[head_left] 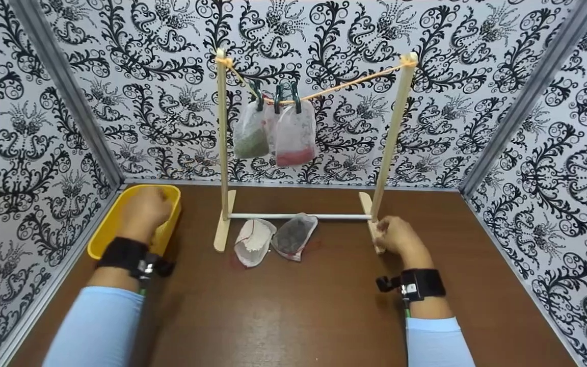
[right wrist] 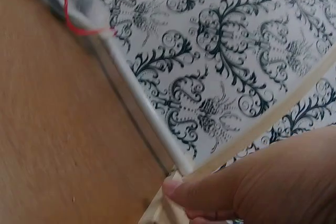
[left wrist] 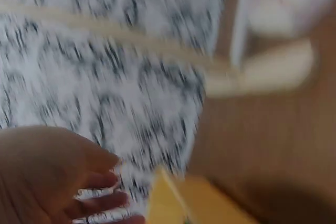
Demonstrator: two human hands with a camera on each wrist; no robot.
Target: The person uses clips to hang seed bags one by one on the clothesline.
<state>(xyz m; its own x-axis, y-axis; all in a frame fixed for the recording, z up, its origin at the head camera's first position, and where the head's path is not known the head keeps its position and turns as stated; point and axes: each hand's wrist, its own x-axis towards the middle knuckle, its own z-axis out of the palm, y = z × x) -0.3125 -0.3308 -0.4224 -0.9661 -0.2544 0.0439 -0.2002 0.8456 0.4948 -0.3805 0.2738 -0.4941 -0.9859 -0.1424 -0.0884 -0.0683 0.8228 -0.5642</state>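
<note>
My left hand (head_left: 145, 211) is over the yellow basket (head_left: 99, 230) at the left. In the left wrist view its fingers (left wrist: 100, 203) are loosely bent and blurred, with nothing visible in them. My right hand (head_left: 400, 235) grips the right foot (head_left: 365, 201) of a wooden stand; in the right wrist view the thumb (right wrist: 181, 190) presses on that foot beside the white rod (right wrist: 147, 108). An orange string (head_left: 357, 82) spans the posts. Dark green clips (head_left: 296, 99) hold a green-filled mesh bag (head_left: 250, 135), a pink-filled bag (head_left: 295, 137) and one partly hidden bag between them.
On the table by the white rod lie a white-filled bag (head_left: 254, 244) and a dark-filled bag (head_left: 293, 237), with red threads. The stand's left foot (head_left: 223, 232) is between the basket and these bags. Patterned walls (head_left: 477, 102) with metal edge strips enclose the table.
</note>
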